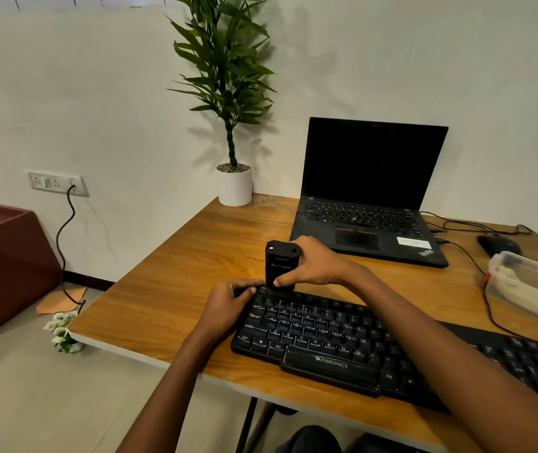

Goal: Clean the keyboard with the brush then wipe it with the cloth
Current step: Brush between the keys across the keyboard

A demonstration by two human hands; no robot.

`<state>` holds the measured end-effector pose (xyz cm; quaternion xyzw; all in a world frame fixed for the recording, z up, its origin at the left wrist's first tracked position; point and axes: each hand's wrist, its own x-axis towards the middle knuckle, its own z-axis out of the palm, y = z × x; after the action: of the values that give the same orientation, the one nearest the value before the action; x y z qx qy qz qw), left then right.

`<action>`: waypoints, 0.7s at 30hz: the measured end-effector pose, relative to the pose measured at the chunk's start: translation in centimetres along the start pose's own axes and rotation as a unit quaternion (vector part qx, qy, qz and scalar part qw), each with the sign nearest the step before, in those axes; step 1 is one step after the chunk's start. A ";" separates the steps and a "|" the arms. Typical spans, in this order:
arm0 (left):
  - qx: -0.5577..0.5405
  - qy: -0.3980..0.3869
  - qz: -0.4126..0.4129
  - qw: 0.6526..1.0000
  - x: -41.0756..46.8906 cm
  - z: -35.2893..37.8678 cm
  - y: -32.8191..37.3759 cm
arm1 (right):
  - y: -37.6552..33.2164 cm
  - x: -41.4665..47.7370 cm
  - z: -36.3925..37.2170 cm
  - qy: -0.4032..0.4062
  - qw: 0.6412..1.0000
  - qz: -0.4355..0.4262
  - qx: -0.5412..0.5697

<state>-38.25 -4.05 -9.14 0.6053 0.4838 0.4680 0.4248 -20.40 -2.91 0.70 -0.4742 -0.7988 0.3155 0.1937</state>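
Lying nearest me, across the near edge of the wooden table (pixel 163 289): one black keyboard (pixel 326 338), "ZEBRONICS" printed on its front lip, running off toward the right. Left hand (pixel 231 302): fingers curled over the keyboard's far left corner, gripping it. Right hand (pixel 313 266): wrapped round one black block-bodied brush (pixel 280 259), thumb on its near face, fingers behind. The brush stands upright, lower end down on the top row of keys at that same corner; I cannot make out its bristles. Right of the keyboard: one clear plastic container (pixel 529 282) with something pale inside; I cannot tell what. Beyond it: one black wired mouse (pixel 498 245). Farther back: one open black laptop (pixel 369 191), screen dark, cables trailing from its right side. Far left corner of the table: one white pot (pixel 234 186) holding a leafy green plant. On the wall at left: one socket plate (pixel 58 184) with a black cord plugged in.
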 end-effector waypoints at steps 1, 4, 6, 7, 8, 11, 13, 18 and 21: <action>0.003 -0.006 0.008 1.000 0.0 0.0 0.0 | 0.0 0.0 0.4 0.002 1.000 -0.003 0.016; 0.004 -0.007 0.006 1.000 0.1 0.0 0.0 | -0.3 -0.4 0.7 -0.031 0.999 0.001 0.025; -0.004 0.006 -0.003 1.000 0.1 0.1 0.0 | -0.7 -0.2 -0.3 -0.053 0.998 0.019 -0.021; -0.004 0.011 -0.003 1.000 0.1 0.1 0.0 | -1.0 0.0 -0.7 -0.054 0.998 0.017 -0.035; 0.001 0.010 0.000 1.000 0.1 0.1 0.0 | -1.3 0.2 -0.9 -0.050 0.998 0.012 -0.037; 0.011 0.003 0.012 1.000 0.0 0.1 -0.1 | -0.6 0.2 0.1 -0.044 0.999 0.007 0.011; 0.007 0.005 0.007 1.000 0.0 0.1 -0.1 | -0.3 -0.3 0.2 -0.050 0.999 0.017 0.009; 0.013 0.007 0.013 1.000 0.1 0.2 0.0 | -0.8 0.3 0.0 -0.037 0.999 -0.005 -0.035; 0.016 0.002 0.010 1.000 0.1 0.1 -0.1 | -0.2 0.2 0.4 -0.047 0.999 0.004 -0.004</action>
<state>-38.15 -3.93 -9.29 0.6159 0.4858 0.4658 0.4096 -20.88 -2.97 0.53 -0.4628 -0.8065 0.3349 0.1525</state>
